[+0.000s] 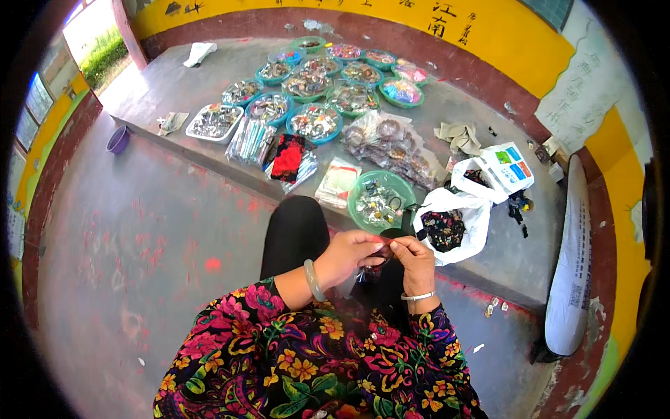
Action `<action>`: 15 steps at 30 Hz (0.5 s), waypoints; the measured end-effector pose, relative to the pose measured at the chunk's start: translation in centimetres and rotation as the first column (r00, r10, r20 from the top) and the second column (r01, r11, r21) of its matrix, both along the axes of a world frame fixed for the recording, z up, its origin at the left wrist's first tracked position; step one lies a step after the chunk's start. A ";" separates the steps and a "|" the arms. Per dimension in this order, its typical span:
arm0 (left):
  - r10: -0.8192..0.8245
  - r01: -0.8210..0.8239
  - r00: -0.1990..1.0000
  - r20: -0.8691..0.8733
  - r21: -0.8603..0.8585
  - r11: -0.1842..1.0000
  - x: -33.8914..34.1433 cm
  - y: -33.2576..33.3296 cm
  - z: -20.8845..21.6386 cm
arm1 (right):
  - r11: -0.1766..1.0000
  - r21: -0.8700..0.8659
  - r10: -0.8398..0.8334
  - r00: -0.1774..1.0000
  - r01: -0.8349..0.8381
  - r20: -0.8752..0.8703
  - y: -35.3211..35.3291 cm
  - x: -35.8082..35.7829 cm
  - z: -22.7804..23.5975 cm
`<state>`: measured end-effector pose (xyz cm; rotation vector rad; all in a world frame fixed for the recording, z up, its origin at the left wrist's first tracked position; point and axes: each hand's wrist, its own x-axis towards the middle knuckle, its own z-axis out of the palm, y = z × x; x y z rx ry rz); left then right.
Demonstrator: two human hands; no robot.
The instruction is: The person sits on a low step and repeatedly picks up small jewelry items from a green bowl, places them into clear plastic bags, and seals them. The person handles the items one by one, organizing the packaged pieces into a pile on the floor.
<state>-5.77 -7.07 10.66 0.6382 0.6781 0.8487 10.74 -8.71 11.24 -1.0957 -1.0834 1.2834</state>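
Note:
My left hand [354, 253] and my right hand [413, 260] meet above my lap, their thumbs and fingers pinched together on a small dark, partly reddish item [382, 253]. It looks thin and slightly shiny, but the fingers cover much of it and I cannot make out its kind. Just beyond my hands stands a green plastic basin [410, 188] of small items in clear packets. To the right of my right hand an open white plastic bag [476, 234] holds dark patterned items [444, 229].
On the raised grey ledge [516, 258] stand several basins of small packaged goods, a white tray [190, 130], clear-bagged brown items [394, 143] and a stack of flat packets [338, 181]. A purple bucket [118, 141] sits on the floor at left. A long silvery bundle [567, 279] leans at right.

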 end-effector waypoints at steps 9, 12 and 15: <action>-0.027 0.033 0.995 0.100 -0.063 0.997 -1.4 0.5 -1.7 | 0.959 -0.283 -0.063 0.957 -0.020 -0.283 1.1 -0.1 -4.2; -0.017 0.023 0.996 0.091 -0.066 0.998 -1.7 0.6 -1.6 | 0.957 -0.286 -0.044 0.958 -0.041 -0.284 1.2 -0.3 -4.1; 0.000 0.002 0.999 0.045 -0.041 0.999 -1.9 0.8 -1.5 | 0.974 -0.214 -0.098 0.991 0.078 -0.087 1.4 -0.8 -2.7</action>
